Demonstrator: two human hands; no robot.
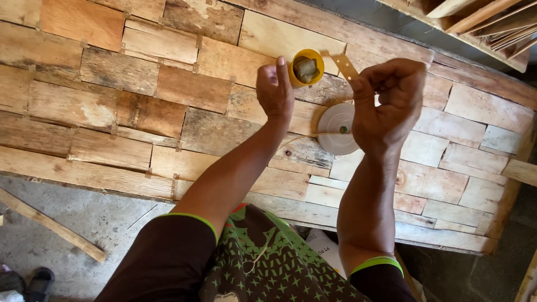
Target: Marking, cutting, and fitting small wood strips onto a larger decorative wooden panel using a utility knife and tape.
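Curling inward, the right hand [389, 100] hides its fingertips; they seem to pinch a tan strip [344, 66] poking out toward upper centre. The left hand [274, 89] is loosely closed, its grip unclear, beside a yellow cup [306, 68]. A white tape roll [335, 127] lies on the plank panel [140, 112], partly covered.

A desk [140, 106] patched together from worn wooden offcuts is seen filling most of the view. Beyond its far right corner, thin wooden slats [492, 22] are stacked. Below its near edge, a grey concrete floor [84, 218] is shown, with a loose wooden strip [53, 226] lying on it and what may be a dark sandal [36, 279].
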